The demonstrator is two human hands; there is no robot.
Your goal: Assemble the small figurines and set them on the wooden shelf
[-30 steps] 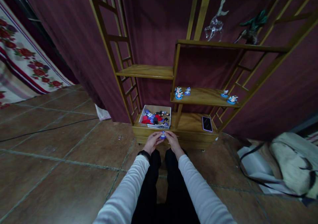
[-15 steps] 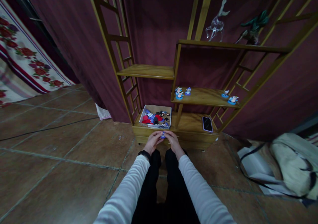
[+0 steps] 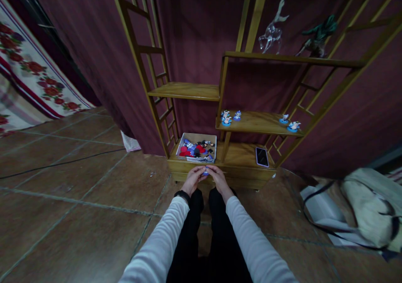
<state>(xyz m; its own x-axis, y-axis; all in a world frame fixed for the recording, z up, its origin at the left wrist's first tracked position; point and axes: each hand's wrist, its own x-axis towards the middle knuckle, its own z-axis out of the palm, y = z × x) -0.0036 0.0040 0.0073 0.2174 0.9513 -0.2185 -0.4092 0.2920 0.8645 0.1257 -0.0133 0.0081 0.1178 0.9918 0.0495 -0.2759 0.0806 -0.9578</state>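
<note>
A small purple-and-white toy figurine (image 3: pixel 206 173) is held just below the centre of the frame, pinched between the left hand (image 3: pixel 192 180) and the right hand (image 3: pixel 219 179). Both grips are narrow, fingers curled in from either side, thumbs near each other; neither hand is free. Most of the piece is covered by fingers at this range, so its pose and exact grip points can't be read. Material is judged to be hard moulded plastic: light, stiff, a bit slick, low breakage risk on the body, thin projecting parts more at risk. Best held by the base rim or the thick torso, light pinch, no squeezing on small details. Just above the hands in the frame, a shallow white cardboard box with a brown inside (image 3: pixel 201 137) is set on the low wooden ledge, filled with jumbled red, purple and black toy pieces (image 3: pixel 196 149). Right of centre, on the mid-height brown wooden shelf (image 3: pixel 257 123), a purple figurine (image 3: pixel 237 115) is stood upright beside a blue-based white figurine (image 3: pixel 226 120); another blue-based pair (image 3: pixel 294 126) is placed near the shelf's right end. Below that shelf, a dark-screened phone with a pale purple edge (image 3: pixel 262 156) is laid flat on the ledge.
</note>
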